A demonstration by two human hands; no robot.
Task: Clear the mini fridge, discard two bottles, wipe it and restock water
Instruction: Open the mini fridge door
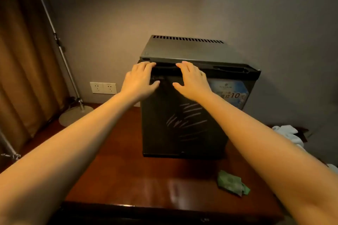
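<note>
- The table [128,170] is lying under my outstretched arms, its reddish wood shining below both hands.
- The mini fridge [182,129] is standing upright on the table directly beneath my hands, its door shut and facing me; pale scratch marks are showing on the door below my right hand, and a blue sticker [232,91] is sitting on the door just to the right of it.
- I am seeing a floor lamp stand [73,100] leaning off to the left of my left hand, with wall sockets [103,87] between it and the fridge.
- White cloth [289,133] is lying well off to the right of my right hand.
- A crumpled green cloth [232,182] is resting on the table, nearer to me than my right hand and under that forearm.
- My left hand [140,80] is spreading open, fingers laid over the door's top edge, gripping nothing.
- My right hand [192,80] is doing the same just beside it, open and flat, the two thumbs apart.
</note>
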